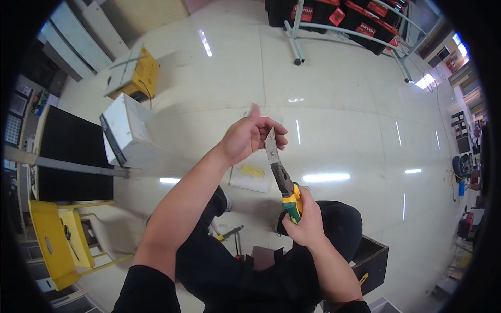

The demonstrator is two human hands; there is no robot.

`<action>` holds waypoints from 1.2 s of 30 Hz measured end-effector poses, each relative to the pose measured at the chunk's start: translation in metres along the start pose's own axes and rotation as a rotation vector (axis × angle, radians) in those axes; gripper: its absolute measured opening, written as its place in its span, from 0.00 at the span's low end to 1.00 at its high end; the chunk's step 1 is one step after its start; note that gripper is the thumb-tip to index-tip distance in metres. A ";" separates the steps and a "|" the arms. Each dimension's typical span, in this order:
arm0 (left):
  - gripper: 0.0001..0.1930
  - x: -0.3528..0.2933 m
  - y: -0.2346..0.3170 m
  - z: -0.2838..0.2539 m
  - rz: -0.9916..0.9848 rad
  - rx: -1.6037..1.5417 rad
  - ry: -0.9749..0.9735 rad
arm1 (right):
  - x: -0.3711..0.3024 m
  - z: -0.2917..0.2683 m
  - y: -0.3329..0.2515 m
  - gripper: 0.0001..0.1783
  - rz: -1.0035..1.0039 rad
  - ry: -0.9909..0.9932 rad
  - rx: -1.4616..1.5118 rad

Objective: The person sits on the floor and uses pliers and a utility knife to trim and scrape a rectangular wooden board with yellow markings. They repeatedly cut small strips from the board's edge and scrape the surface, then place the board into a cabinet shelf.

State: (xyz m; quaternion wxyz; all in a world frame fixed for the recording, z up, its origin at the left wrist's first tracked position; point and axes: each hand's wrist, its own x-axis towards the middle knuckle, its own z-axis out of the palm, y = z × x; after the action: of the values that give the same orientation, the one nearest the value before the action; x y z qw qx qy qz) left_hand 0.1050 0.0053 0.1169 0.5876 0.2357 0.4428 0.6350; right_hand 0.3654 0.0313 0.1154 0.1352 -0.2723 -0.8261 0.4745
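My right hand [305, 218] is wrapped around pliers [290, 202] with green and yellow handles, held in front of my right knee. Gripped in their dark jaws is a flat grey metal strip [272, 148], its pointed end upward and its surface marked or dirty. My left hand [249, 137] is beside the upper part of that strip, thumb raised and fingers loosely bent apart, holding nothing. The strip's tip overlaps its fingers in the view; whether they touch, I cannot tell.
A white board [250, 182] with a yellow patch lies on the floor ahead. Left are a yellow chair [55, 245], a white box [128, 130] and a yellow case [136, 75]. A wheeled rack [298, 49] stands far right; a dark wooden box [373, 263] sits by my right leg.
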 end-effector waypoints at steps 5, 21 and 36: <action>0.10 -0.097 0.025 0.064 0.311 0.343 0.233 | -0.017 -0.024 -0.007 0.33 -0.123 -0.032 -0.078; 0.21 -0.136 -0.021 0.080 0.777 0.363 0.149 | -0.043 -0.042 -0.017 0.28 -0.321 0.090 -0.270; 0.18 -0.135 -0.008 0.071 0.557 0.522 0.191 | -0.030 -0.037 -0.013 0.29 -0.228 -0.072 -0.058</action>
State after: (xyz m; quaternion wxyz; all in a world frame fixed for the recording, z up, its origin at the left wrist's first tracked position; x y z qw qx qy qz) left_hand 0.1944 -0.1038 0.1749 0.2690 0.4282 0.5613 0.6552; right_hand 0.4040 0.0350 0.1465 0.1506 -0.1629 -0.8694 0.4415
